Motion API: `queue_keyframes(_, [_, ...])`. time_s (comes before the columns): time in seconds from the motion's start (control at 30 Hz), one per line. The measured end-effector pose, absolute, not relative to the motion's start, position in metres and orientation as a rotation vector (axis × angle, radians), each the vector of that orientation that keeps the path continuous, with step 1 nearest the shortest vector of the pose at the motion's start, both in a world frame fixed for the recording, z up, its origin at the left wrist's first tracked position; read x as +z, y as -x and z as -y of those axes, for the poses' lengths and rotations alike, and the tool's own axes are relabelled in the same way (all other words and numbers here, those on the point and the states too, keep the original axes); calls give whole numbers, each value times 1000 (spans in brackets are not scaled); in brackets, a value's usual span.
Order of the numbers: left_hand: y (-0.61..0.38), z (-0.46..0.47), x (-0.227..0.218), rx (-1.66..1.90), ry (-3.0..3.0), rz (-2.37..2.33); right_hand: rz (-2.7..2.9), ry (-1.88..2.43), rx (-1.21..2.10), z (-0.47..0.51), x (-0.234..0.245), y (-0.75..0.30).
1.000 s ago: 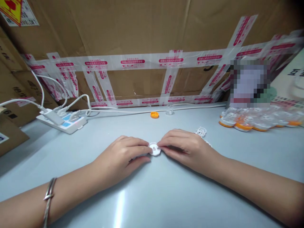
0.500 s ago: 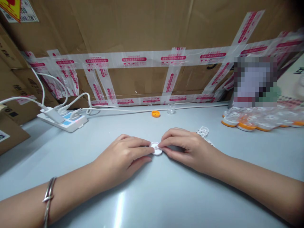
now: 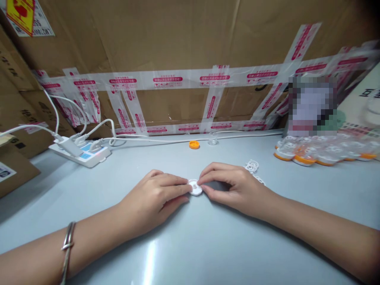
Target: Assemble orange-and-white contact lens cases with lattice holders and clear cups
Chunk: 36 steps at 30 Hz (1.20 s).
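Observation:
A small white round plastic part [image 3: 195, 190], with a raised rim and a small peg in its middle, lies on the table between my hands. The fingers of my left hand [image 3: 162, 194] press on its left side. From the right, the thumb and index finger of my right hand [image 3: 228, 182] pinch at its edge; whether a smaller piece is between them I cannot make out. Just beyond my right hand lie several white gear-like plastic pieces [image 3: 252, 166], partly covered by that hand. Farther back sit an orange round cap [image 3: 194, 145] and a clear round cup [image 3: 213, 139].
Clear-topped pieces with orange and white bases [image 3: 305, 159] are piled at the back right, near a blurred-out object [image 3: 311, 105]. A white power strip [image 3: 89, 156] with cables stands at the left. Taped cardboard [image 3: 175, 47] walls off the table's back.
The view has shifted slightly, so the background appears a little lower. My right fingertips have moved slightly from the part's middle toward its right edge. My left hand keeps its hold.

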<state>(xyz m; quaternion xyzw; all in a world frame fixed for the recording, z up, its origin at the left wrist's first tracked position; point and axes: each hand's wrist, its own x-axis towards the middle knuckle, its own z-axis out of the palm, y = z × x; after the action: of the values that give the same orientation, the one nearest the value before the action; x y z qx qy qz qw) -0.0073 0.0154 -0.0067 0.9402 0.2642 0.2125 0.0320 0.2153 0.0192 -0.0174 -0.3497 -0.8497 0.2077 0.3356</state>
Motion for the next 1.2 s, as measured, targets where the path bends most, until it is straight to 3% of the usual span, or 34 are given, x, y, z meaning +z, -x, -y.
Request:
queue_keyframes(0.3, [4,-35,9,779,-2832,-1030,2164,1101,664,-13,-15,-213])
queue_keyframes(0.47, [-19,-87,19,382,-2821,-1316,2131,1117,802,-10,-18,-211])
queue_keyframes(0.73, [-65,-141,8,211,-2845,-1298,2159,1133,820,-10,-18,-213])
queue_keyframes(1.2, [-34,-127,18,234,-2855,-1201,2220,1093,770,-14,-18,-213])
